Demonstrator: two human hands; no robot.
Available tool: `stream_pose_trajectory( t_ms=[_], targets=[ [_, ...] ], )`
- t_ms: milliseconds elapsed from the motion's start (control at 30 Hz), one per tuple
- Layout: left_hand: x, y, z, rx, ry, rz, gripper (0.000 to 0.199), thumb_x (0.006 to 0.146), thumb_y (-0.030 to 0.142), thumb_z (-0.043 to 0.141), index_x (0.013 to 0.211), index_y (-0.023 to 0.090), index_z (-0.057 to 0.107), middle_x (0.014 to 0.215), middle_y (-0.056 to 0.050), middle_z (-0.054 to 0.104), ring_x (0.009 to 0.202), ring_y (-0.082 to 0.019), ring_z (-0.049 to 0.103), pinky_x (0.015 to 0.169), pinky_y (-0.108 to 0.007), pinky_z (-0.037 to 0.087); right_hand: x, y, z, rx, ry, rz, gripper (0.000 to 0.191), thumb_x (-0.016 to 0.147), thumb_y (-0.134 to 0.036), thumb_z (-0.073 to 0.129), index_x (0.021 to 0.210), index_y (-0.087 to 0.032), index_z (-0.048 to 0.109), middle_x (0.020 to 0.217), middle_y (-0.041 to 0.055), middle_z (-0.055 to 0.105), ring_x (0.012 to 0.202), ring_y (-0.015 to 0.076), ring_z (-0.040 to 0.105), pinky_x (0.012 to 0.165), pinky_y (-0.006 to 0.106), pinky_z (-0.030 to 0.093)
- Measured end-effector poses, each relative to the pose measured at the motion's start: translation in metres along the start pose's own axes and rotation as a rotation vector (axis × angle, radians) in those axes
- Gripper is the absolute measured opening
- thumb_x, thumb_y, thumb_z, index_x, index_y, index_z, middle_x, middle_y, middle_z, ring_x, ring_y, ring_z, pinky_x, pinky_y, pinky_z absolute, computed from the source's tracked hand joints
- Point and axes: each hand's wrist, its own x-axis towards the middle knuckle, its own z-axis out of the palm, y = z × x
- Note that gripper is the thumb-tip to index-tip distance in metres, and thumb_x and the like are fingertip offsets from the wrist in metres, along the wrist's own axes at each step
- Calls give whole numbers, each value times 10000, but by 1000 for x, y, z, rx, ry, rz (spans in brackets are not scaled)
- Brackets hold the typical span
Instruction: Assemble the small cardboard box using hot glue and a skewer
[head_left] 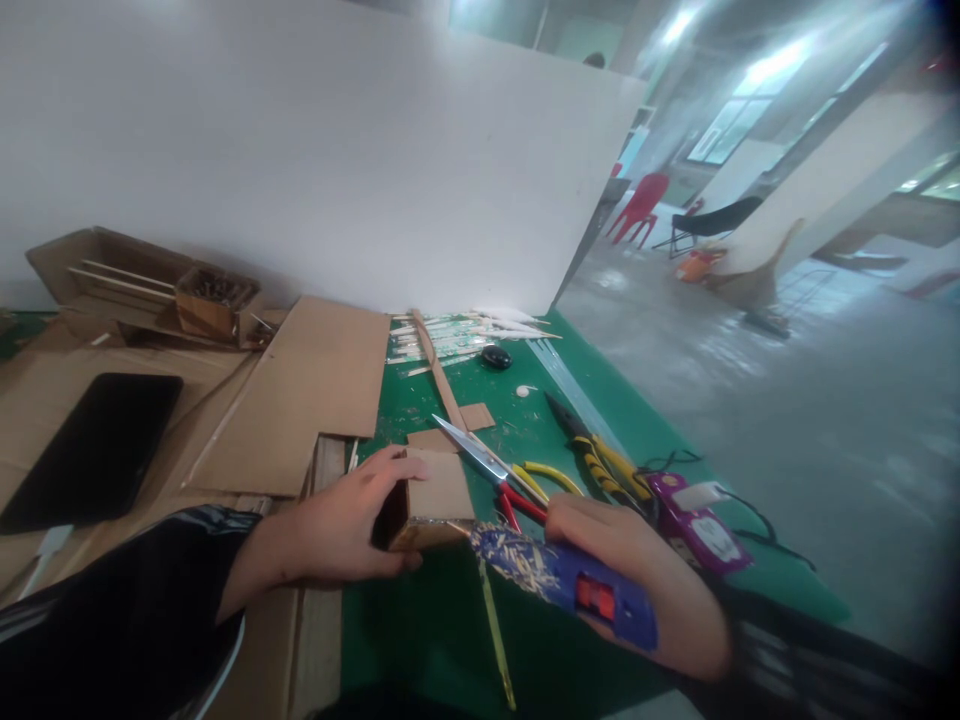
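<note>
My left hand (360, 515) is closed around a small open cardboard box (439, 485), thumb and fingers on its sides. In my right hand (637, 570) is a blue hot glue gun (540, 565) with a red switch, its body crusted with pale shavings. Its tip meets, or nearly meets, the box's lower right edge. Just beyond my right hand lie red-handled scissors (480, 455), blades pointing away. A thin pale stick runs beside them toward my right fingers; I cannot tell whether they hold it. Yellow-black pliers (592, 450) lie farther right.
A purple device (701, 525) with a cord sits at the table's right edge. Clear sticks (574, 390), pale strips (442, 340) and a black oval object (496, 357) lie behind. Cardboard sheets (300, 390), a black phone (94, 450) and a cardboard tray (135, 280) occupy the left.
</note>
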Motion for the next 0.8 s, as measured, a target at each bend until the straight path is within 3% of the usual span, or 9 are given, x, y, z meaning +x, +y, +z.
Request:
stream_pose_trajectory(
  t_ms=[400,800],
  targets=[
    [0,2,0,8,13,23,766,729,329,810,1372,294,396,1447,-97,425,1283,-332,530,1082,-456,452,-7,6,-2,-47,-9,7,106,844,-235,553,776,-208,476,760,12,568,635,138,498,564,250,357],
    [-2,-4,2,19,30,15,787,732,394,815,1391,296,396,1478,-107,413,1289,-343,537,1080,-461,457,-13,13,-2,-49,35,1,90,852,-290,577,820,-214,539,770,38,609,642,161,559,573,256,404]
  ],
)
